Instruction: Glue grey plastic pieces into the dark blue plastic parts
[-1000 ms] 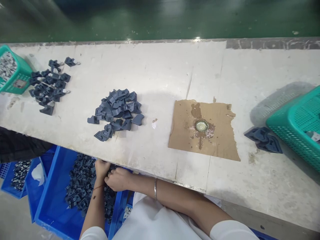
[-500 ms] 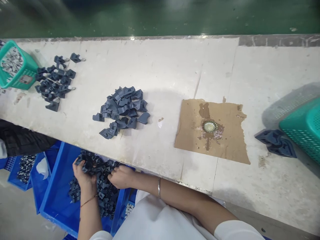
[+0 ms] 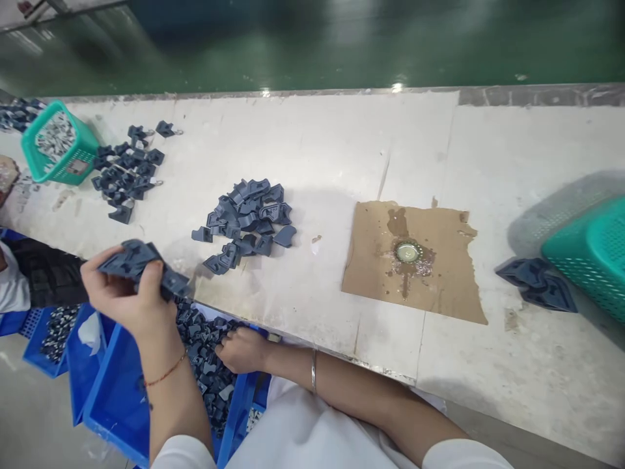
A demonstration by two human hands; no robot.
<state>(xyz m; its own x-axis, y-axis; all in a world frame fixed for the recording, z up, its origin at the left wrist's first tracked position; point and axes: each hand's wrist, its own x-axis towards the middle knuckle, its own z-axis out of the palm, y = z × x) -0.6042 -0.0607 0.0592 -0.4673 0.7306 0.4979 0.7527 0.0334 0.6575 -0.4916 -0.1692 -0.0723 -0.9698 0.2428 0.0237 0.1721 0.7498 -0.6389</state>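
My left hand is closed round several dark grey plastic parts, lifted just above the table's near edge at the left. Curled fingers of my right hand rest at the right side of a blue bin full of the same dark parts. What those fingers hold, if anything, is hidden. On the white table, beyond both hands, lies a loose pile of dark plastic parts.
A second cluster of parts with small pale pieces lies left, beside a green basket of small grey pieces. Brown cardboard with a bottle cap-like disc lies right, near another green basket. A person's dark clothing shows far left.
My left hand has risen out of the bin, up and to the left, with a handful of dark plastic parts. My right hand stays at the bin. The view has shifted slightly.
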